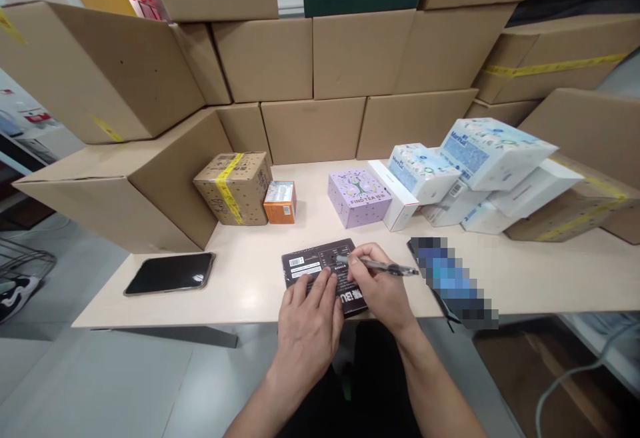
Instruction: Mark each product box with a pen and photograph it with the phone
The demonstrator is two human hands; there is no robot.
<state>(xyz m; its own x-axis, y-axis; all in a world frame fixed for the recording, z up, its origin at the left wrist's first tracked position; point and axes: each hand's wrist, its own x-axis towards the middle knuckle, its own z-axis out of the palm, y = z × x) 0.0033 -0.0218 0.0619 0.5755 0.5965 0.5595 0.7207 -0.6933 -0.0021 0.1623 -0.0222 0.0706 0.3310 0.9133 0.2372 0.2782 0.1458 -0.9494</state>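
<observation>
A flat dark box (295,249) with white print and a barcode label lies at the table's front edge. My left hand (311,315) rests flat across its lower left part, fingers stretched out and covering some of the print. A pen (383,265) is gripped in my right hand (376,285), thumb and fingers closed round its barrel. The pen's tip end points left over the upper part of the dark box; whether it touches the surface I cannot tell.
A black phone (170,273) lies to the left, a pixelated item (450,281) to the right. Behind stand a taped carton (245,191), an orange box (281,211), a purple tea box (359,206) and several tissue packs (493,151). Stacked cardboard boxes (313,128) wall off the table's back.
</observation>
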